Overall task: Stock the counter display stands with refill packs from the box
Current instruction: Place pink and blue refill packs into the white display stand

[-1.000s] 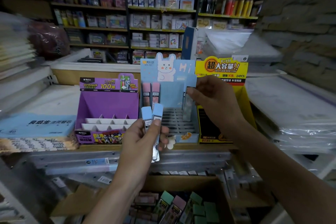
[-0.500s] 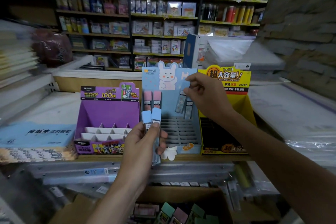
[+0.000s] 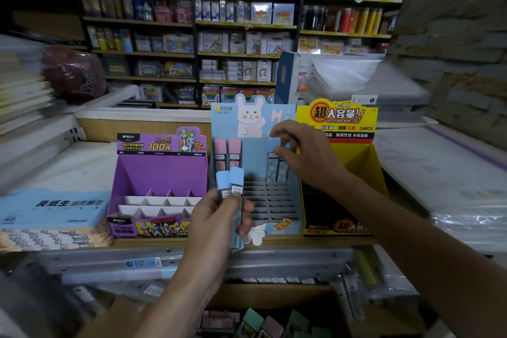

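A light-blue rabbit display stand (image 3: 253, 151) sits at the counter's middle, with a grey slot grid in its lower half. Two pink-capped refill packs (image 3: 227, 155) stand in its back left slots. Two blue-capped packs (image 3: 277, 167) stand at its back right. My right hand (image 3: 304, 155) pinches the blue cap of one of those right-hand packs. In front of the stand, my left hand (image 3: 216, 225) grips two blue-capped refill packs (image 3: 230, 182) upright. The cardboard box (image 3: 274, 322) lies below the counter edge, holding green, pink and other packs.
A purple stand (image 3: 157, 186) with bare white dividers sits left of the blue one; a yellow stand (image 3: 345, 167) sits right of it. Stacked paper goods flank the counter on both sides. Shelves of stationery fill the background. A metal rail (image 3: 164, 263) runs under the counter.
My right hand carried a blue-capped pack up to the stand's back right and set it beside the other one there. My left hand kept its two packs nearly still.
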Demonstrator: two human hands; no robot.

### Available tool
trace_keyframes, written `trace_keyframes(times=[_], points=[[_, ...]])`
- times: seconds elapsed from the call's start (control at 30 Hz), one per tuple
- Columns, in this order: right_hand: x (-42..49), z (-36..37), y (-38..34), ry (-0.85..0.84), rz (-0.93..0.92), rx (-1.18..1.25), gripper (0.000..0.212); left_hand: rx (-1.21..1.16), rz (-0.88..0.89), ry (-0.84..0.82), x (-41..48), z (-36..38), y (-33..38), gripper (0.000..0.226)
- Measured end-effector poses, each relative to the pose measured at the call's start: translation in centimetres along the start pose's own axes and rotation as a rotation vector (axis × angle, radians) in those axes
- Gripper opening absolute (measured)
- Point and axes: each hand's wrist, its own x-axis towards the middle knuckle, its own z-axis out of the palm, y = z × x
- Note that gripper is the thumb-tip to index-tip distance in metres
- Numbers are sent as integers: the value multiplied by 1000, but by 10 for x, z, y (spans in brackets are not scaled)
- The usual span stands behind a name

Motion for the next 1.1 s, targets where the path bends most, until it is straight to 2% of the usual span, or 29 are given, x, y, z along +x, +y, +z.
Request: trace_keyframes(times=[0.2,0.57,0.63,0.7,0.77,0.87,0.97,1.1], points=[[2,5,4,31,-24,-112,23,-39,-34,-6,1,3,-2,12],[-2,9,-1,12,-24,-269,33,-31,-40,-31,-2,6,-1,18],[-4,5,-5,59,5,-175,31,-37,-41,-35,-1,6,0,19],[-8,1,-12,78,92,14,19,-28,-41,-45,0,6,0,18],[-13,-2,-16,18,187,234,9,-10,-35,-65,0,7,1,18],[-23,-4,-23,-147,284,514,6,-16,-30,-98,1,11,3,27],[-32,-3,-25,-228,352,625,15,-17,-37,-128,3,16,4,36],[-35,-6,-24,-162,390,715,12,-19,-40,-154,4,23,3,36]])
